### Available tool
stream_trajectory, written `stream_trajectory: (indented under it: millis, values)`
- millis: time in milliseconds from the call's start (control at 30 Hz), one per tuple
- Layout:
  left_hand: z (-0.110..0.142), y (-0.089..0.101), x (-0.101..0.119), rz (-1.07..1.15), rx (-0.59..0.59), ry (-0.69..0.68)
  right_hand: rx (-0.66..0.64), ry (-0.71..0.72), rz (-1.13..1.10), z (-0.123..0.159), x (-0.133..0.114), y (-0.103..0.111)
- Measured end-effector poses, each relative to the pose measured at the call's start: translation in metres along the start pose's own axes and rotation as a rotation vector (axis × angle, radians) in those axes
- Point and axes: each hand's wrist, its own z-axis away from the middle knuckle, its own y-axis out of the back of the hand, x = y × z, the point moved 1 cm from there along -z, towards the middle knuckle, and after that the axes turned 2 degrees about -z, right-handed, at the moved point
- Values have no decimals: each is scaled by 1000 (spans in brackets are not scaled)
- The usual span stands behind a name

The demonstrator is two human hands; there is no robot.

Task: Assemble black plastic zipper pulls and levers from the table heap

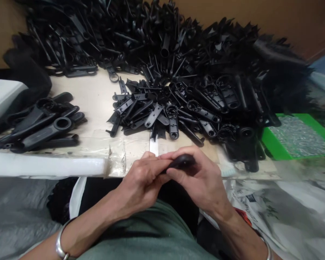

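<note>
Both hands meet at the table's front edge around one black plastic part [184, 161], whose rounded end shows between the right thumb and fingers. My left hand [147, 173] is closed on the part's other end, which the fingers mostly hide. My right hand [202, 177] grips the rounded end from the right. Just beyond the hands lies a loose heap of black plastic arm-shaped pieces [173, 122], some with ribbed inner sides facing up. To the left is a smaller pile of longer black arms [48, 130] with ring-shaped ends.
A large mound of black parts [151, 36] fills the back of the table. At the right stands a green tray [271, 141] of small shiny metal pieces [300, 135]. White foam [48, 164] lines the left front edge; a white box [4, 97] sits at far left.
</note>
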Motion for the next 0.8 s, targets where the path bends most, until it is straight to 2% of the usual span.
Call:
stream_trajectory:
  millis: [233,367,467,533,600,700,767,800]
  values:
    - [-3,1,0,-10,-23,62,-3,-41,3,-6,6,5]
    - [-8,4,5,-27,-78,166,-16,-101,-88,-8,10,8]
    - [-11,9,10,2,-71,167,93,-37,-13,-4,6,9]
    - [-11,13,13,-39,-19,132,165,-20,96,0,3,8]
    - [-10,17,15,-86,54,135,185,-64,107,6,1,6]
    - [-6,20,15,8,269,220,254,-134,-139,11,3,-1]
    - [-3,19,16,207,445,298,348,-167,-363,12,5,-8]
    - [-2,17,17,333,496,343,379,-188,-464,12,6,-12]
